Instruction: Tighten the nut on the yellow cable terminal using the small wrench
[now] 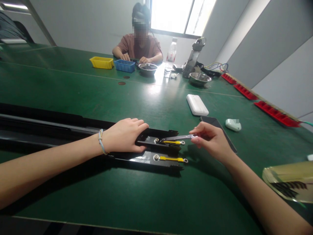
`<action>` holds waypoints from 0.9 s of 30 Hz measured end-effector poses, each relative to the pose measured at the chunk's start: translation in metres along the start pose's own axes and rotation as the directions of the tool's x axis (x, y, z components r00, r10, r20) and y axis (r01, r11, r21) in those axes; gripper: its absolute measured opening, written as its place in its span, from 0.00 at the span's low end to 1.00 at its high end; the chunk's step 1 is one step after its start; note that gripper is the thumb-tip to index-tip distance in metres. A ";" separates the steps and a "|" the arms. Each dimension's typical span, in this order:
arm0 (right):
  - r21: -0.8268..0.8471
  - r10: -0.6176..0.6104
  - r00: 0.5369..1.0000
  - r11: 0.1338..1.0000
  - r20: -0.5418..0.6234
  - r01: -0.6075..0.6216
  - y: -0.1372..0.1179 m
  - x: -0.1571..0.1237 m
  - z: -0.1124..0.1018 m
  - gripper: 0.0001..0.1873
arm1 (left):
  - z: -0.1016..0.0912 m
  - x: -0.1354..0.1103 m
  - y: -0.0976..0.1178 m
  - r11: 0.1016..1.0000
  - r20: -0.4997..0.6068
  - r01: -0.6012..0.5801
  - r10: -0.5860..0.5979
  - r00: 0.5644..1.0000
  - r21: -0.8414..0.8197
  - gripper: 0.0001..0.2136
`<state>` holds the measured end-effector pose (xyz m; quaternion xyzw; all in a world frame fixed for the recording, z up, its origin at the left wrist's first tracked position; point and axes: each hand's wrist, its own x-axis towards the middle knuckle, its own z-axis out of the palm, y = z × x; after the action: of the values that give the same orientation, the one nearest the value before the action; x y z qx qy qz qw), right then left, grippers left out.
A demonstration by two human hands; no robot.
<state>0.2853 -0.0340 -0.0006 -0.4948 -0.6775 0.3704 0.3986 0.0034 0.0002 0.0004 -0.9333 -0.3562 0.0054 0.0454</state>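
Observation:
A long black metal rail (61,130) lies across the green table, its right end in front of me. My left hand (126,135) presses flat on that end and holds it down. My right hand (211,140) grips a small silver wrench (177,138) whose head sits on a nut (156,140) at the upper bracket. Two short yellow wires with ring terminals are bolted there, one upper (174,142) and one lower (172,159).
A white power bank (197,104), a dark phone (215,124) and a white mouse (233,124) lie right of the rail. A transparent bag (290,181) is at the right edge. Across the table sits a person (140,47) with yellow and blue bins and metal bowls.

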 end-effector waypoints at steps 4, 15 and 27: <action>-0.033 0.015 1.000 0.999 -0.012 -0.016 0.008 0.004 -0.001 0.07 | -0.001 0.000 0.001 1.000 0.007 0.000 0.000 1.000 -0.002 0.25; -0.033 0.021 0.999 0.999 -0.045 -0.022 0.014 0.006 0.001 0.07 | 0.000 0.000 0.000 1.000 0.007 0.004 -0.004 1.000 -0.008 0.25; -0.098 -0.127 0.992 0.987 0.014 0.128 -0.011 -0.009 0.008 0.15 | 0.000 0.000 -0.001 1.000 0.005 0.010 -0.010 1.000 -0.012 0.25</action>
<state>0.2752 -0.0466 0.0043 -0.4681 -0.7268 0.3123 0.3939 0.0030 0.0008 0.0005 -0.9317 -0.3610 0.0051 0.0387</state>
